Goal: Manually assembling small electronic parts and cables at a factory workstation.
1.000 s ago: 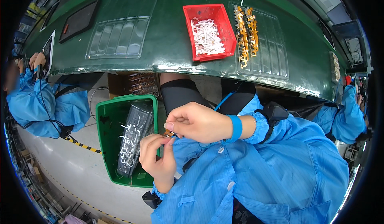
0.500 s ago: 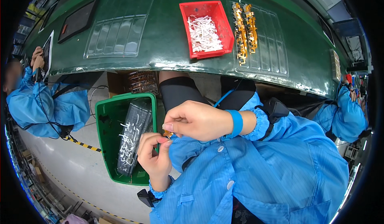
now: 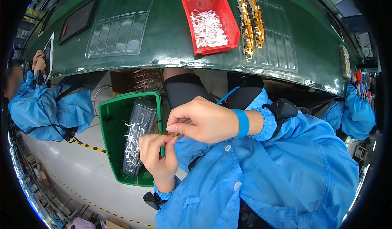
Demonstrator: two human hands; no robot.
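Above my lap, both hands pinch a small amber flexible circuit (image 3: 173, 134), mostly hidden by my fingers. My left hand (image 3: 158, 157) grips it from below between thumb and curled fingers. Reaching in from the right, my right hand (image 3: 206, 120), with a blue band at the wrist, closes thumb and finger on it from above. The fingertips of both hands nearly meet. Behind them, at the left, is a green bin (image 3: 107, 147) holding a dark tray (image 3: 143, 118) scattered with white strips (image 3: 132, 145).
On the green table (image 3: 167, 29) are a red box (image 3: 230, 24) of white strips, a clear tray (image 3: 279, 41) with amber flexible circuits (image 3: 246, 31), and another clear tray (image 3: 118, 33). Co-workers in blue sit left (image 3: 53, 114) and right (image 3: 357, 114). Under the table stands a cardboard box (image 3: 119, 83).
Both hands stay together at nearly the same place, and the amber piece between the fingertips has turned slightly. The whole view has shifted a little.
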